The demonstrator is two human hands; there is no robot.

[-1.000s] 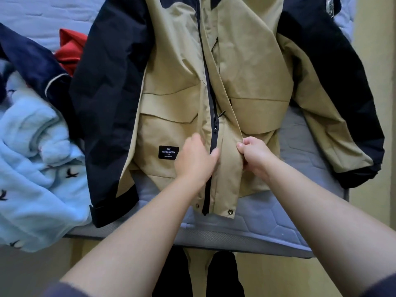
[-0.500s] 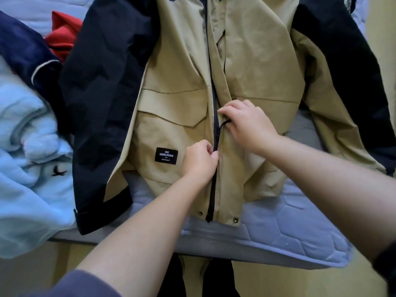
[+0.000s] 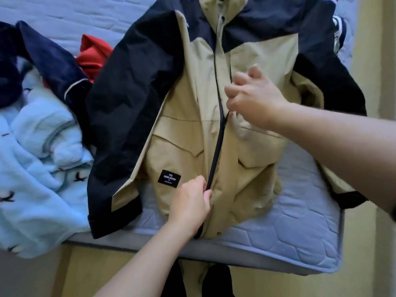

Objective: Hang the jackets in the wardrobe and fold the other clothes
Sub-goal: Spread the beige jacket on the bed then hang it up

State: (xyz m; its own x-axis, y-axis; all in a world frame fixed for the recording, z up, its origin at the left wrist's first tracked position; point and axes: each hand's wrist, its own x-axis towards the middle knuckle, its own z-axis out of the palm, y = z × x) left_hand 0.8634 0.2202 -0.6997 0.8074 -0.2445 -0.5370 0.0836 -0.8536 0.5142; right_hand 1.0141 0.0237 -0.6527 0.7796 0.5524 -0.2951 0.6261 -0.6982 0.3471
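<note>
A tan jacket with navy sleeves and shoulders (image 3: 184, 129) lies front-up on the mattress (image 3: 295, 236). Its black zipper (image 3: 218, 146) runs down the middle and looks closed from the hem to about chest height. My left hand (image 3: 190, 204) pinches the jacket's front edge beside the zipper near the hem. My right hand (image 3: 255, 99) is at chest height beside the zipper, blurred, fingers curled at the zipper pull. A black label (image 3: 169, 178) sits on the lower left pocket.
A light blue fleece with bird prints (image 3: 36, 168) is heaped at the left. A navy garment with white piping (image 3: 53, 63) and a red garment (image 3: 92, 56) lie behind it. The mattress edge runs along the bottom, with yellow floor below.
My right hand has travelled up the zipper from near the hem to chest height, and the zipper has closed behind it. My left hand has stayed low at the hem.
</note>
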